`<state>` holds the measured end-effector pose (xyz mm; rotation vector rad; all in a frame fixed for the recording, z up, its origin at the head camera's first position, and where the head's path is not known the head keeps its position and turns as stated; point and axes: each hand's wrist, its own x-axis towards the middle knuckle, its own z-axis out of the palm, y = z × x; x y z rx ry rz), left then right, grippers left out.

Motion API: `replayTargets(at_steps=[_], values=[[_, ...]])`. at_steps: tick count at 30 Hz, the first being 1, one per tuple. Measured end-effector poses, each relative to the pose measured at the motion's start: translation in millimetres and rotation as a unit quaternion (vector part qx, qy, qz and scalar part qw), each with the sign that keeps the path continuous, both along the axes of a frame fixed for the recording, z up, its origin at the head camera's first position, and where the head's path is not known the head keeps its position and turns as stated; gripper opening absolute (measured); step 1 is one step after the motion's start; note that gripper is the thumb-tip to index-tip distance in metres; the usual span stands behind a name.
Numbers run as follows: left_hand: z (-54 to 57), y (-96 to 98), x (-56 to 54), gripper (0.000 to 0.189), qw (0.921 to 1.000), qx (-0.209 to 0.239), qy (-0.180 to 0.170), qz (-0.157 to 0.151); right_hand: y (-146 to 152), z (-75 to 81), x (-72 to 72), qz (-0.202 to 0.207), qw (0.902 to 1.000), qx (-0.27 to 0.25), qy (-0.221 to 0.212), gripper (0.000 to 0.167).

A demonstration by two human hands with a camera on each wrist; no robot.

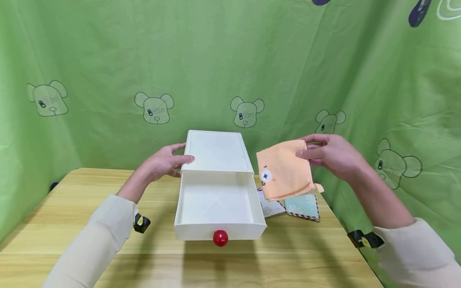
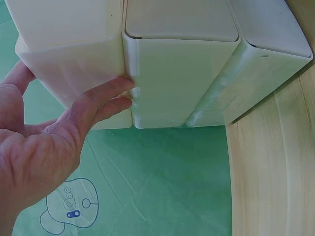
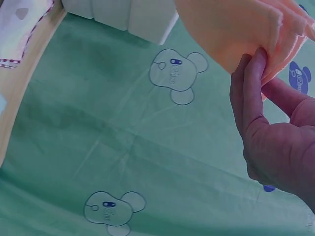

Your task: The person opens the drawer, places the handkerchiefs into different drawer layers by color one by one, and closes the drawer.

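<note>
My left hand (image 1: 166, 162) rests against the left side of a white drawer cabinet (image 1: 219, 150), thumb on its top edge. In the left wrist view, extended fingers (image 2: 106, 96) touch the wall of the cabinet's end tier. The top drawer (image 1: 216, 200) is pulled out toward me, nothing in it, with a round red knob (image 1: 220, 238) on its front. To the right of the drawer, my right hand (image 1: 333, 156) pinches a folded orange towel (image 1: 286, 170) by its side edge, thumb on the near face. A small animal face is printed on the towel, which hangs above the table.
Pale patterned cloth pieces (image 1: 304, 206) with striped edging lie on the wooden table (image 1: 151, 256) right of the cabinet, partly hidden by the towel and the drawer. A green curtain (image 1: 201, 60) with bear outlines stands behind the table and along its sides.
</note>
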<state>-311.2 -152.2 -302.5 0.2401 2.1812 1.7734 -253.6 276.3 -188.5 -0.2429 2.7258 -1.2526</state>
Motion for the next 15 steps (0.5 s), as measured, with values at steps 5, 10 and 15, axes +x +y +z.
replayTargets(at_steps=[5, 10, 15], values=[[0.3, -0.1, 1.3, 0.093, 1.0, 0.001, 0.0, -0.001, -5, 11.3, -0.3, 0.007, 0.9999, -0.008, 0.005, 0.061], [0.7, -0.4, 1.6, 0.093, 1.0, 0.004, 0.003, -0.003, -13, 20.3, -0.1, 0.013, 0.9989, -0.043, 0.01, 0.058], [-0.5, -1.7, 0.4, 0.093, 0.9999, 0.007, 0.005, -0.009, -23, 25.7, 2.6, 0.019, 0.9984, -0.052, 0.011, 0.056]])
